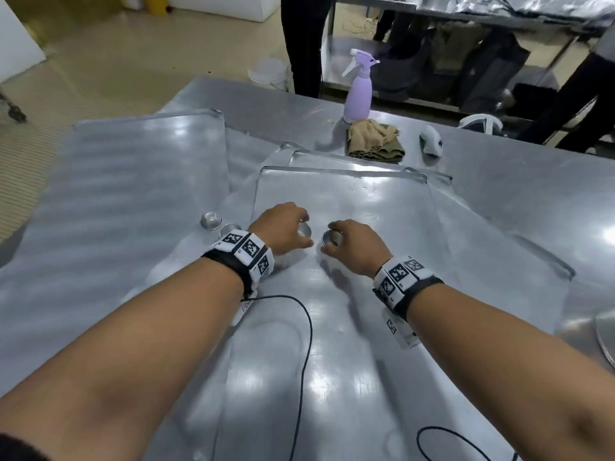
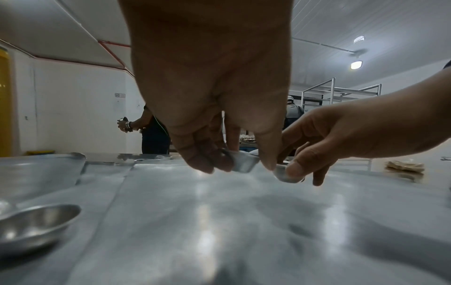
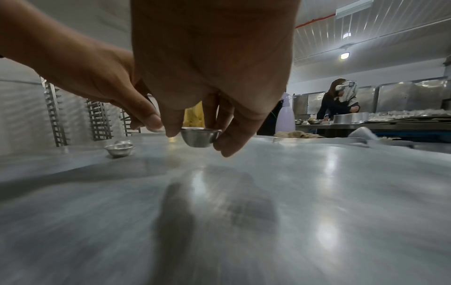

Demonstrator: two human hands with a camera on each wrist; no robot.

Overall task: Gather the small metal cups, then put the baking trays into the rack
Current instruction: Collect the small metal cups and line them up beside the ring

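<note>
Both hands are down over the near baking tray (image 1: 349,201) and each has a cup: the left hand (image 1: 283,227) pinches a small metal cup (image 2: 244,164) between thumb and fingertips, tipped on its side, and the right hand (image 1: 356,247) pinches a second cup (image 3: 200,138) by its rim, upright and just clear of the tray. The two held cups sit nearly touching, fingertip to fingertip. The loose pair of cups (image 1: 218,224) waits just outside the left wrist, off the tray's left edge on the tabletop (image 1: 499,201), so the left hand looks the nearer for the gather; the right would have to cross over.
</note>
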